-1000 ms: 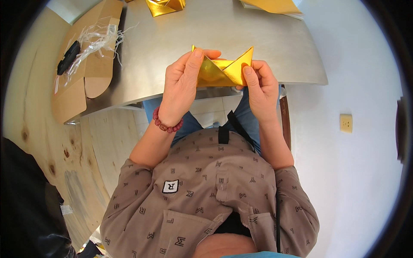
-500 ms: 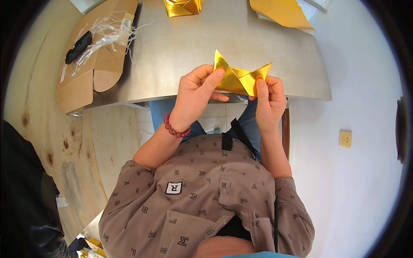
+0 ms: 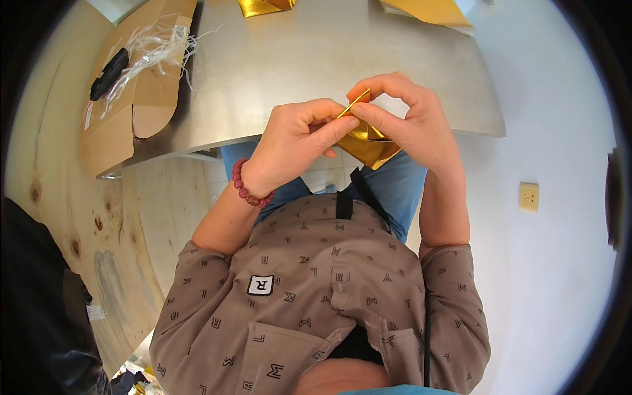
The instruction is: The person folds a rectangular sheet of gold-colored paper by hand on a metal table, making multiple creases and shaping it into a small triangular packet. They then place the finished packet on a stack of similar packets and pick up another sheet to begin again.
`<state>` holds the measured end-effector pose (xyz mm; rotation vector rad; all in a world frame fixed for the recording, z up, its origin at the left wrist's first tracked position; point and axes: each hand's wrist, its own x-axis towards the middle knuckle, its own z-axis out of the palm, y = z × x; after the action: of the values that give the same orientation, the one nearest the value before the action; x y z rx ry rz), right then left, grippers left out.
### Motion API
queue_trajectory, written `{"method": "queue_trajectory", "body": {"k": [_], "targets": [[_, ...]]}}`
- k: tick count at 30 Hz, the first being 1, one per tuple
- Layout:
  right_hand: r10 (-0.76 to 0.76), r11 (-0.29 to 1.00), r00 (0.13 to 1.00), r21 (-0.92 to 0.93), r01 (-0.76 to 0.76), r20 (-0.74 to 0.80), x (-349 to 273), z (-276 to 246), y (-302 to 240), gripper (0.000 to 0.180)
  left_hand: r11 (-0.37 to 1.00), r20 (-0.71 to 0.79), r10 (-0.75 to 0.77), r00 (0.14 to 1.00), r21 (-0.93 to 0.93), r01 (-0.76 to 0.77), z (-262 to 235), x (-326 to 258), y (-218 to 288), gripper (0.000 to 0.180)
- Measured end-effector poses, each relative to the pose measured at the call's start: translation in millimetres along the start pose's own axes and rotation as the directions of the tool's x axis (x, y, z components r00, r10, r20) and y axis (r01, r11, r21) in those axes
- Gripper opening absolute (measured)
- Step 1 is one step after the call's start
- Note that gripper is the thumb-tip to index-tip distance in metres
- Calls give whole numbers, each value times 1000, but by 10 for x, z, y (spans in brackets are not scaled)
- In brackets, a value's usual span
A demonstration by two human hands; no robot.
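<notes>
Between my hands is a folded piece of shiny gold paper [image 3: 361,146], held just over the near edge of the metal table. My left hand [image 3: 299,131] has its thumb and fingers closed on the paper's left side. My right hand [image 3: 408,115] pinches a thin upright fold at the top, its thumb close to the left thumb. The lower part of the folded paper hangs out below the fingers, over my lap. Part of its shape is hidden behind both hands.
On the metal table [image 3: 263,79], a gold folded piece [image 3: 265,6] lies at the far edge. A stack of gold sheets [image 3: 431,12] is at far right. At left, flattened cardboard [image 3: 153,82] carries clear plastic strips [image 3: 155,56] and a black object [image 3: 110,74].
My right hand has moved up from the paper's right corner to pinch its top fold beside my left thumb. The gold paper has turned, its pointed corners no longer spread apart.
</notes>
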<state>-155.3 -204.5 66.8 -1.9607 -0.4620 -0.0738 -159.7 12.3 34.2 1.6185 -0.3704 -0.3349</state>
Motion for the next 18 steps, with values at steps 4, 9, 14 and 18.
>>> {"method": "queue_trajectory", "body": {"k": [4, 9, 14, 18], "targets": [[79, 988, 995, 127, -86, 60, 10, 8, 45, 15, 997, 23, -4, 1000, 72, 3, 16, -2, 2, 24], [103, 986, 994, 127, -106, 30, -7, 16, 83, 15, 997, 5, 47, 999, 61, -47, 58, 37, 1, 23], [44, 992, 995, 112, -54, 90, 29, -26, 112, 18, 979, -45, 127, 991, 165, -118, 97, 26, -17, 19], [154, 967, 980, 184, -175, 124, 51, -42, 117, 19, 886, -99, 308, 946, 392, -247, 197, 22, -70, 16]]}}
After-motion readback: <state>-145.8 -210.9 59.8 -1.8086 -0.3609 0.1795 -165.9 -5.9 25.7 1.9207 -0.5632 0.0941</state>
